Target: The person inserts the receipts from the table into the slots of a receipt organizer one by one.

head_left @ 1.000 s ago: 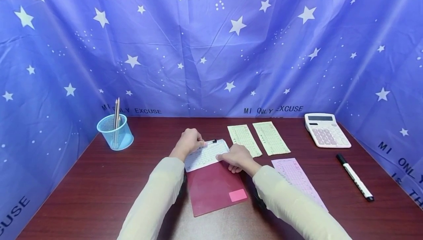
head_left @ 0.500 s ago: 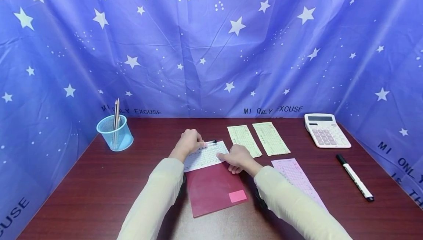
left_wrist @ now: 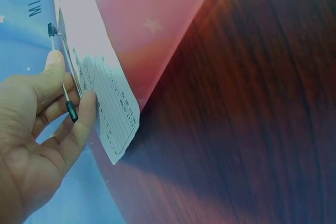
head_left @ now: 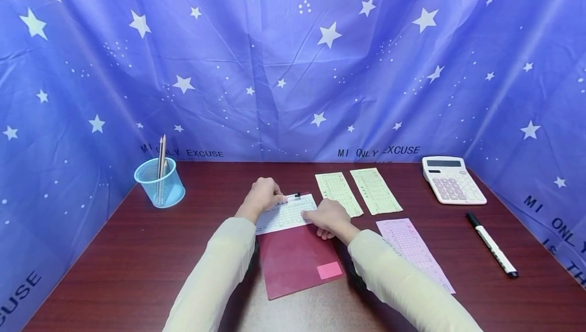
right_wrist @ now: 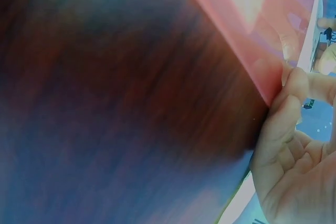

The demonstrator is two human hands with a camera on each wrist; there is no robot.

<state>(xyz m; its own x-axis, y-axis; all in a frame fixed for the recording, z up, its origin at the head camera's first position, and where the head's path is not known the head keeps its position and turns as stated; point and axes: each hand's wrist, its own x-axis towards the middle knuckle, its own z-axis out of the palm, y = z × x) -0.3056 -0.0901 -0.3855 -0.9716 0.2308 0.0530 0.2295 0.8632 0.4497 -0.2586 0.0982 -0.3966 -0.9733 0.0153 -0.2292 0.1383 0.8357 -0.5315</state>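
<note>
A dark red folder (head_left: 297, 261) with a pink label (head_left: 329, 270) lies at the middle of the table. Across its top part rests a white printed sheet (head_left: 286, 216). My left hand (head_left: 262, 197) pinches a thin metal clip at the folder's top edge. In the left wrist view, the thumb of that hand (left_wrist: 37, 129) presses the clip's black-ended bar (left_wrist: 64, 90), fingers behind it, beside the sheet (left_wrist: 107, 98). My right hand (head_left: 330, 216) grips the right side of sheet and folder, thumb on the paper. The right wrist view has this hand (right_wrist: 296, 145) at the folder's edge (right_wrist: 236, 51).
Two pale green slips (head_left: 340, 194) (head_left: 376, 191) lie behind and right of my right hand. A pink slip (head_left: 414, 250) lies by the right sleeve. Farther right are a calculator (head_left: 453, 180) and a marker (head_left: 492, 245). A blue mesh cup (head_left: 160, 184) with pencils stands at back left.
The sheet's lower edge has shifted slightly away from me on the folder, and its tilt differs a little. Both hands stay in nearly the same place, still gripping.
</note>
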